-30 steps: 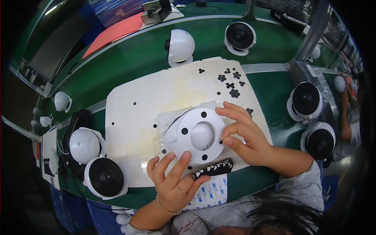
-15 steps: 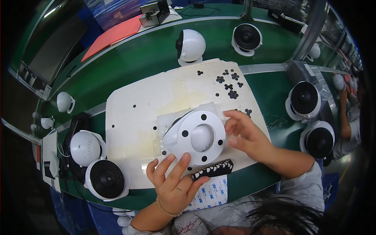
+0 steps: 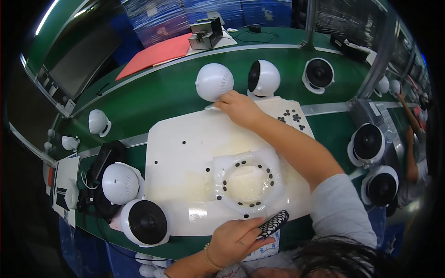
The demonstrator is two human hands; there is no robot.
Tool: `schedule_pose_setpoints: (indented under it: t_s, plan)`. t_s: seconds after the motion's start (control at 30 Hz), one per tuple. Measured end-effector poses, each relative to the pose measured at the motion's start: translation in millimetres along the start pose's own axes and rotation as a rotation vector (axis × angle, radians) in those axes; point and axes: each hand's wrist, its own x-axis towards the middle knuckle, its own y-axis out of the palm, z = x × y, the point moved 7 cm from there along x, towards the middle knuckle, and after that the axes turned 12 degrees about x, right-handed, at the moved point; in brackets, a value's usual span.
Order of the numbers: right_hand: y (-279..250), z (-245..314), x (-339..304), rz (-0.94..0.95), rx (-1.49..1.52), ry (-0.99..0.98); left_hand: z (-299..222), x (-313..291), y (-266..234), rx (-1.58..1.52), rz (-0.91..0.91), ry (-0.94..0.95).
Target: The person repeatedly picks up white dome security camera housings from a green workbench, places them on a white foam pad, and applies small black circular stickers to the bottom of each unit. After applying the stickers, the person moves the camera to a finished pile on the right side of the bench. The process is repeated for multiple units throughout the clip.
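At the far edge of the white board (image 3: 176, 157), my right hand (image 3: 238, 110) has its fingers closed on the lower part of a white round fan-like device (image 3: 214, 82), by its base. The device stands on the green conveyor with its vented back toward me. Near the front edge, my left hand (image 3: 235, 242) pinches a black strip (image 3: 274, 224) with a pattern of white gaps. Beyond that hand lies a pale foam pad (image 3: 222, 169), a ring of small black dots around its round middle. Part of a printed white-and-blue sheet (image 3: 266, 251) shows under the strip.
More white devices (image 3: 266, 78) with black fronts stand along the conveyor (image 3: 167, 88), right of the board, and to its left, where one (image 3: 147, 222) is close by. Black dot clusters (image 3: 289, 116) lie at the board's far right. A metal post (image 3: 380, 55) rises at right.
The white device has gone from the foam pad to the board's far edge, in my right hand. My left hand has left its rim and picked up the black strip. The view has shifted.
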Motion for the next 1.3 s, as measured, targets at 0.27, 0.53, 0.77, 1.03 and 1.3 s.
schedule_pose_setpoints:
  t_s: [0.27,0.53,0.77,1.03,1.3]
  plan:
    - [2,-44,-41,0.221,0.073,0.48,9,-5,6,0.02,0.024,-0.063]
    - [-148,-187,-190,-0.093,-0.669,1.077,5,-2,13,0.118,0.162,-0.113]
    - [-190,-174,-179,-0.18,-0.756,0.927,7,2,6,0.05,0.075,-0.08]
    - [-201,23,-101,-0.298,0.268,0.687,0,-5,5,0.026,0.05,-0.01]
    - [-94,129,-61,0.259,0.799,0.446,0,-1,7,-0.004,0.057,0.042]
